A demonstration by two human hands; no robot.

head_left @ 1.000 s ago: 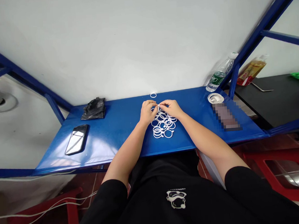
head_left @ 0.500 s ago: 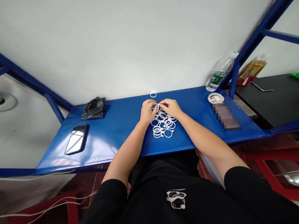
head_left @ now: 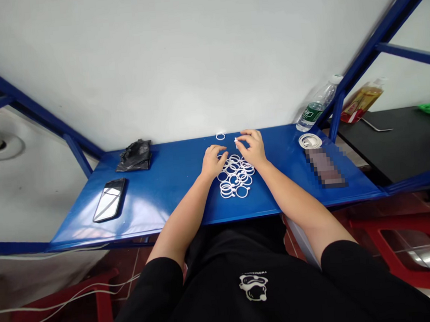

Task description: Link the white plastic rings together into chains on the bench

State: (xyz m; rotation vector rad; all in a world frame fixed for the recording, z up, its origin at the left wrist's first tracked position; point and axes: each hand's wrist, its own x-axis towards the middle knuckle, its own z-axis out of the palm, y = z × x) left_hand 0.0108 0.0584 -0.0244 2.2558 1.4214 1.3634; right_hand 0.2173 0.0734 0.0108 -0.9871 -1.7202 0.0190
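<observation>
Both forearms reach forward over the blue worktop [head_left: 175, 184], elbows bent outward. The left hand [head_left: 213, 161] curves palm-down at the pile's left edge, its grip parted, thumb and fingertips apart. The right hand [head_left: 252, 147], raised at the pile's far right, has its grip pinched on one small white piece [head_left: 236, 140]. Below lies one pile of white rings [head_left: 234, 169], overlapping too much to count exactly. One phone [head_left: 110, 201], one black bag [head_left: 134, 156] and two bottles [head_left: 310, 114] stand apart.
</observation>
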